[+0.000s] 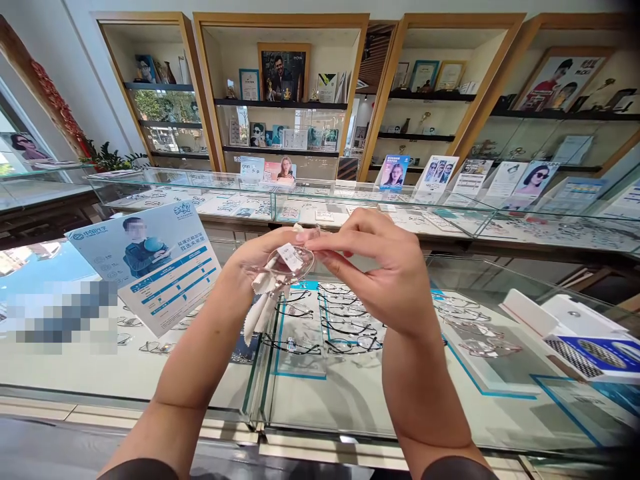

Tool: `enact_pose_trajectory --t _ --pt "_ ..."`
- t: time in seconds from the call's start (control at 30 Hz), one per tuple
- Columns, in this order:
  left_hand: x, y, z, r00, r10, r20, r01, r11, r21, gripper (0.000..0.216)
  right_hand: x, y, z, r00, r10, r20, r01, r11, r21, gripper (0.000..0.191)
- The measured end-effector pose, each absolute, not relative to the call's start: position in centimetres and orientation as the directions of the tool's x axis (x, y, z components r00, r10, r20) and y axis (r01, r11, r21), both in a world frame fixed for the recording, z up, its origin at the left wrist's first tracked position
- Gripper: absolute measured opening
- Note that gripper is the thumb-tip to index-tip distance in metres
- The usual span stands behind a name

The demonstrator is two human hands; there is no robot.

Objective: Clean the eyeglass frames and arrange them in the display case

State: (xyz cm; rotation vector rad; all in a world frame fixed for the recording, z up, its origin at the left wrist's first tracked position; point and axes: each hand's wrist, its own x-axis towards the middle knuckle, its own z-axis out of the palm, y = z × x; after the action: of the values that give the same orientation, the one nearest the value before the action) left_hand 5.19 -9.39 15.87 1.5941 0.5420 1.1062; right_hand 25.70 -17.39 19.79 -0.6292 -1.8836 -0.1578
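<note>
- Holding the glasses [301,269] is shared by two hands, in the air above the surface [345,400], to the right of the blue-and-white sign [165,267].
- The left hand [266,249], nearer to the sign, is gripping the white cloth [259,316] against the glasses; its fingers behind the lens are hidden, so I cannot tell their exact hold.
- The right hand [387,270], farther from the sign, pinches the edge of the glasses between thumb and finger.
- For good handling, I think the pinch should rest on the rim and not on the lens, with only light pressure, because such a thin frame could probably bend.
- It is better to have cloth between left thumb and lens, so no fingerprint is left.
- The white label [289,256] on the lens asks for care: a rough rub may lift its corner.
- Please mind the hanging cloth end; to the right of the sign, below it, lie rows of spectacles [350,328], which it should not brush.
</note>
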Motion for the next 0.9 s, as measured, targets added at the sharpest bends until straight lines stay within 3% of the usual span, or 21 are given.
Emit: enact_pose_trajectory --t 0.23,0.43,0.53,0.7,0.9 --pt "6.9 -8.0 17.9 0.583 0.785 0.21 -0.144 -0.155 0.977 0.051 25.9 -17.6 19.8 -0.207 0.444 0.872 0.588 0.768 -0.253 0.01" --pt "5.1 -5.9 16.2 0.232 0.921 0.314 -0.211 -0.267 0.94 0.031 25.6 -18.0 19.9 -0.168 0.468 0.868 0.61 0.741 -0.282 0.009" --pt "3.3 -5.6 13.2 0.145 0.929 0.341 -0.047 -0.338 0.94 0.021 25.4 -17.2 19.0 -0.168 0.498 0.851 0.641 0.711 -0.29 0.01" --pt "0.8 -5.2 8.3 0.032 0.922 0.385 0.141 -0.385 0.912 0.022 25.7 -14.9 14.0 -0.23 0.567 0.791 0.761 0.611 -0.217 0.021" --pt "0.5 -4.9 6.1 0.041 0.944 0.327 0.265 -0.326 0.907 0.019 25.7 -12.4 6.9 -0.302 0.738 0.603 0.804 0.537 -0.255 0.024"
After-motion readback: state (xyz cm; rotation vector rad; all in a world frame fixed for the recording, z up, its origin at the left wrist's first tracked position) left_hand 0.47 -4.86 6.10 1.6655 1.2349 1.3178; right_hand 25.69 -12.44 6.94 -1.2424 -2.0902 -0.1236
